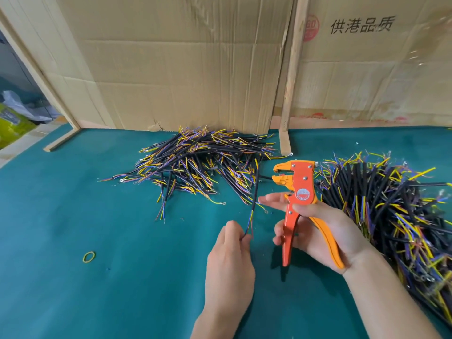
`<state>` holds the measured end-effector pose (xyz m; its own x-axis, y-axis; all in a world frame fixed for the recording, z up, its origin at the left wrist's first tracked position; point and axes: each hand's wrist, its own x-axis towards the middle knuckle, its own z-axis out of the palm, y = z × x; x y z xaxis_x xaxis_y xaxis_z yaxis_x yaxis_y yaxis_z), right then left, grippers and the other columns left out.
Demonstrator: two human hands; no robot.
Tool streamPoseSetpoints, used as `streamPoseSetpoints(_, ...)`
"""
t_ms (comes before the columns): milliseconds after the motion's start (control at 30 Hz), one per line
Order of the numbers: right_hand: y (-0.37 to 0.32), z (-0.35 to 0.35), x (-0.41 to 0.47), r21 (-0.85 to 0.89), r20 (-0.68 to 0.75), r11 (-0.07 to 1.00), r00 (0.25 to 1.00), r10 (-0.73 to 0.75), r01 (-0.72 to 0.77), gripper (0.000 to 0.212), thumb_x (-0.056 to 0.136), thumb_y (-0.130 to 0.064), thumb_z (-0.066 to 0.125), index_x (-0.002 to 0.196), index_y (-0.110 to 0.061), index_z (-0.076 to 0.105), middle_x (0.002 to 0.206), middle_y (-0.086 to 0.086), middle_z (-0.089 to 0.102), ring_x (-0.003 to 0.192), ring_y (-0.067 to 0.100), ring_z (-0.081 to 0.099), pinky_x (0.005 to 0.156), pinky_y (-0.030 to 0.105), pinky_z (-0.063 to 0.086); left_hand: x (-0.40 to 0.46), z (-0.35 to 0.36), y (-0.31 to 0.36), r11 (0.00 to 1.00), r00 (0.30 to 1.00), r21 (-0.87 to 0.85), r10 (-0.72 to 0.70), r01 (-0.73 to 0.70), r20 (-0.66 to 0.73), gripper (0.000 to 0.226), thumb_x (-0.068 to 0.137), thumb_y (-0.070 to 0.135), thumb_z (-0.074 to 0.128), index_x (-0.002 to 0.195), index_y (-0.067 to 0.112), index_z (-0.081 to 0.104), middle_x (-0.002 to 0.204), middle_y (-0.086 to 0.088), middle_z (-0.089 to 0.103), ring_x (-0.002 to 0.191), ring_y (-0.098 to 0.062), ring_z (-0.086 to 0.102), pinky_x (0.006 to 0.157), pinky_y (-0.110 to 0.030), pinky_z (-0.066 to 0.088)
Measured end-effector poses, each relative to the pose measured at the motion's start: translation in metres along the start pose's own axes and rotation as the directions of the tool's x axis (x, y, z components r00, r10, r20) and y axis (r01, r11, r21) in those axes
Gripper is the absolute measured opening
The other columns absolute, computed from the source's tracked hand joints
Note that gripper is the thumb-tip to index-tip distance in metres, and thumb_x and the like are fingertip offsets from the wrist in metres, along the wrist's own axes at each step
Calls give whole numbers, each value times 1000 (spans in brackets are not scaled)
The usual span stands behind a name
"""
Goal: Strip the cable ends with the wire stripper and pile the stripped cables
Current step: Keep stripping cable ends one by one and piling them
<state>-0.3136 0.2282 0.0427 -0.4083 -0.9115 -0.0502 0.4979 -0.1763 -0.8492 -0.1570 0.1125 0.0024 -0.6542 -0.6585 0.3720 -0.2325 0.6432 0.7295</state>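
Observation:
My right hand grips the orange and yellow wire stripper by its handles, jaws pointing up and left, held above the table. My left hand pinches the lower coloured wires of one black cable, which stands nearly upright just left of the stripper's jaws. A flat pile of cables with bare yellow, blue and brown ends lies at the back centre. A larger, thicker heap of cables lies at the right, behind my right hand.
The table has a teal cloth. A yellow rubber band lies at the front left. Cardboard sheets and a wooden post wall off the back. A wooden strip lies at the far left edge.

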Motion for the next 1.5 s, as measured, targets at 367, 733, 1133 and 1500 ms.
streamPoseSetpoints(367,1,2,0,81,32,994,996,-78,75,50,84,-19,69,129,3,63,147,17,55,74,28,64,73,40,57,-4,-5,7,989,986,68,126,-134,110,22,101,21,56,85,17,42,78,5,47,65,-29,43,58,-48,45)
streamPoseSetpoints(733,-6,2,-1,342,168,923,955,-246,178,70,84,-29,73,144,1,52,161,16,38,78,21,62,79,35,55,-6,-8,4,992,964,12,116,-122,241,18,97,35,46,84,24,38,72,8,47,68,-23,44,64,-43,43)
streamPoseSetpoints(1133,-3,12,3,292,202,945,956,-212,147,76,85,-31,72,147,3,46,161,13,39,79,22,63,80,36,54,36,-12,22,829,940,-495,-99,260,327,23,92,36,52,93,26,72,86,6,74,80,-13,69,73,-31,56)
streamPoseSetpoints(1500,-4,5,6,175,68,975,986,-150,136,77,76,-35,80,142,-3,57,130,23,55,80,26,65,83,37,56,71,23,27,614,949,-725,-168,312,266,15,92,4,71,86,15,78,71,-4,68,57,-12,59,56,-21,51)
